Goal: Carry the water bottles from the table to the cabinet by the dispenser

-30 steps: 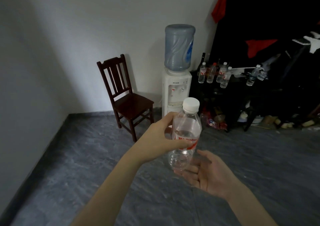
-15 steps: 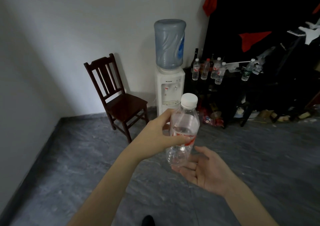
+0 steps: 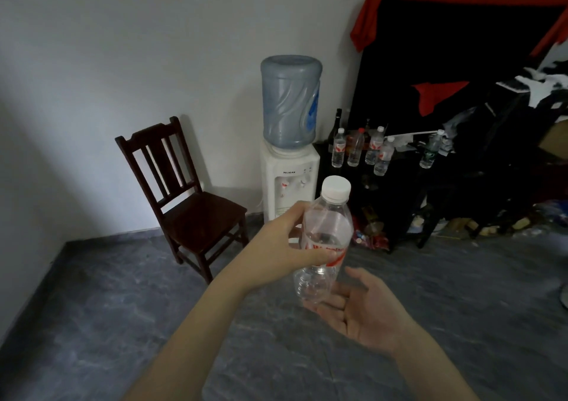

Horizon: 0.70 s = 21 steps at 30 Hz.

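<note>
My left hand [image 3: 284, 248] grips a clear water bottle [image 3: 325, 237] with a white cap and a red label, holding it upright in front of me. My right hand [image 3: 361, 310] lies palm up, fingers spread, just under the bottle's base. Ahead stands a white water dispenser [image 3: 289, 179] with a blue jug on top. To its right is a dark cabinet [image 3: 399, 182] with several water bottles [image 3: 373, 148] standing on its top.
A dark wooden chair [image 3: 184, 198] stands left of the dispenser against the white wall. Black and red cloth [image 3: 445, 62] hangs behind the cabinet. Clutter lies on the grey floor [image 3: 123, 308] under and right of the cabinet.
The dispenser, cabinet and chair look larger and nearer than before, and the view has tilted. My left hand still grips the bottle with my right hand open under it.
</note>
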{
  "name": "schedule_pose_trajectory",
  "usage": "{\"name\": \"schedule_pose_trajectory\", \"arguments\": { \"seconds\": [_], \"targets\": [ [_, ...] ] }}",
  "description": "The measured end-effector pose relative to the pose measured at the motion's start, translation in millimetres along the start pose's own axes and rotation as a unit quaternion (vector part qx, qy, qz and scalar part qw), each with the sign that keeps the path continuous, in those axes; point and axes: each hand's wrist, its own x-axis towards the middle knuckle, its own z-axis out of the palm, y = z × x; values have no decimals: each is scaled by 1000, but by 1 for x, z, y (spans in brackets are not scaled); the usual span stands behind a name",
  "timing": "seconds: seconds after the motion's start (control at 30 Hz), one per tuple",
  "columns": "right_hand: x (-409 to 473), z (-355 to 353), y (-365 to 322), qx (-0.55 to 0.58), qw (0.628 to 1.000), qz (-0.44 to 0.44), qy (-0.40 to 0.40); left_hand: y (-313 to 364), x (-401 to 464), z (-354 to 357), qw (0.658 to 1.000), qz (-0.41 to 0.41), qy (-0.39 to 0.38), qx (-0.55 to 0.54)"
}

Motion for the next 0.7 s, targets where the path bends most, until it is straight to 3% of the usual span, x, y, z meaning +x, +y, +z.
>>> {"name": "schedule_pose_trajectory", "arguments": {
  "seconds": [0.7],
  "targets": [
    [150,6,-121,18,999,9,32,-77,182,-73,998,-9,-43,-35]
  ]
}}
